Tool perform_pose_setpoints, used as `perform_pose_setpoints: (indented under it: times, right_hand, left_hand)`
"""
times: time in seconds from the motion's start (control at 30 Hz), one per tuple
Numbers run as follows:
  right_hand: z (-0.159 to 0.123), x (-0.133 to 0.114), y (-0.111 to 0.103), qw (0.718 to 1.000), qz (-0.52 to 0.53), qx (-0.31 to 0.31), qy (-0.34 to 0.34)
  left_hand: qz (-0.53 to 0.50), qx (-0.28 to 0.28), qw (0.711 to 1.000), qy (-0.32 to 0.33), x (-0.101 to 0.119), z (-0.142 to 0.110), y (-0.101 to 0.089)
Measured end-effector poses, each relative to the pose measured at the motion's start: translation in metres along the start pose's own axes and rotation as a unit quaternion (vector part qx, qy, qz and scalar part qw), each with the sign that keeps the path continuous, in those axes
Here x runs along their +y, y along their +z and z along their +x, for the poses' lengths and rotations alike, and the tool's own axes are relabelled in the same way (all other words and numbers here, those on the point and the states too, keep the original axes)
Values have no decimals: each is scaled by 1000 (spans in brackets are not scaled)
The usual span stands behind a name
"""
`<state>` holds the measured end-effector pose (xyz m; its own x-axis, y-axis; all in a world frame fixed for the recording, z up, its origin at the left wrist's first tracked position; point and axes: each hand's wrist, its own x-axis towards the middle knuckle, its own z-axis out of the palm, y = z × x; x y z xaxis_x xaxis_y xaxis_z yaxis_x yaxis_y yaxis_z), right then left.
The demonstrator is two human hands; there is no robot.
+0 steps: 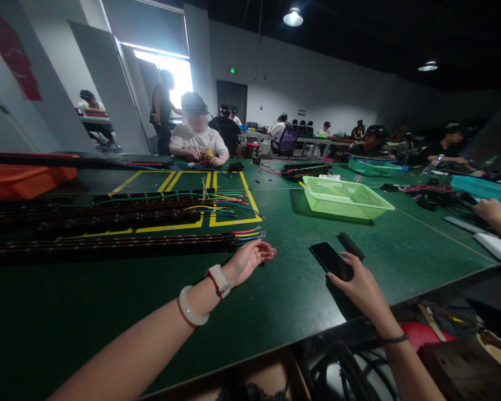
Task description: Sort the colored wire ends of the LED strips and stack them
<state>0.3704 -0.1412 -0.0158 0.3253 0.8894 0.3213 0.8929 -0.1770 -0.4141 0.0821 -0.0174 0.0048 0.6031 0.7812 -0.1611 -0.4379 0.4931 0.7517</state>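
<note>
My right hand [360, 282] grips the near end of a dark smartphone [330, 260], thumb on one edge and fingers on the other. The phone is tilted, its far end pointing away to the left. Beyond it on the table lies a short black bar [350, 245]. My left hand [250, 259] is open and holds nothing, its fingers stretched to the right. Just behind that hand are the ring terminals and coloured wire ends [247, 235] of a long black cable bundle [108, 245], which runs off to the left.
More cable bundles [121, 214] lie across yellow tape markings [234, 221] on the green table [284, 312]. A light green basket [346, 203] stands beyond the phone, an orange crate [29, 179] at far left. Across the table sits a co-worker [198, 133]; another person's hand [495, 210] reaches in from the right.
</note>
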Motion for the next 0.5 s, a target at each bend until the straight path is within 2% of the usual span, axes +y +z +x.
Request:
perform_pose_setpoints:
  times: [0.1,0.2,0.3,0.5]
  right_hand:
    - [3,-9,-3,999,-24,23,-27]
    - [1,-24,-6,988,-90,87,-87]
    - [-3,-43,-8,976,-110,127,-138]
    - [-10,-79,-3,978,-91,115,-148]
  left_hand:
    - [1,3,1000,-1,0,0,0]
    - [1,3,1000,-1,0,-1,0]
    - [0,3,1000,-1,0,-1,0]
    - [3,3,1000,4,-1,-1,1]
